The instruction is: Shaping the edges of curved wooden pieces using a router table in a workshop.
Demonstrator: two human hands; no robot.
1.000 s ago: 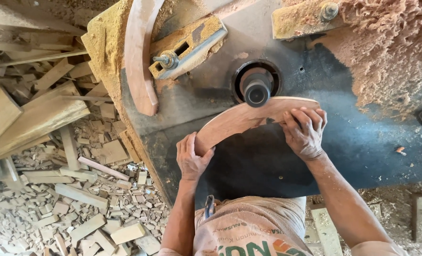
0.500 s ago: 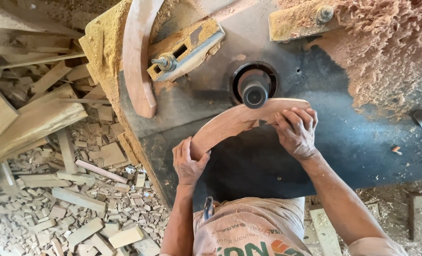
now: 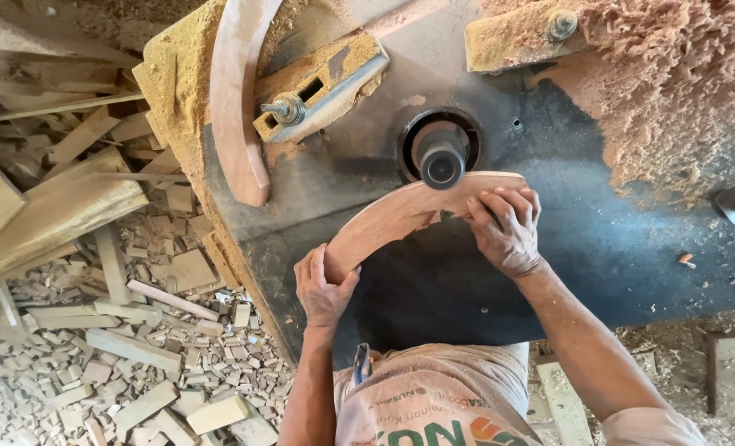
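The curved wooden piece (image 3: 400, 216) lies flat on the dark metal tabletop (image 3: 632, 248) of a spindle machine, its outer edge pressed against the vertical spindle cutter (image 3: 442, 163) that rises through a round hole in the tabletop. The left hand (image 3: 324, 285) is clamped around the near left end of the arc, thumb on one side and fingers wrapped over the other; the right hand (image 3: 506, 227) lies on top of the right end, fingers together and pressing down just right of the cutter. The work in hand looks like the shaping of that outer edge, with contact near the right end of the arc. The next move would call for both hands feeding the piece evenly along its curve, keeping it flat and keeping the right fingers away from the cutter, which is very near them. A second curved piece (image 3: 239, 91) lies at the far left of the tabletop beside a sawdust-caked metal bracket with a bolt (image 3: 318, 87). Heaped shavings (image 3: 681, 83) cover the far right corner, and offcuts (image 3: 136, 347) litter the floor at the left.
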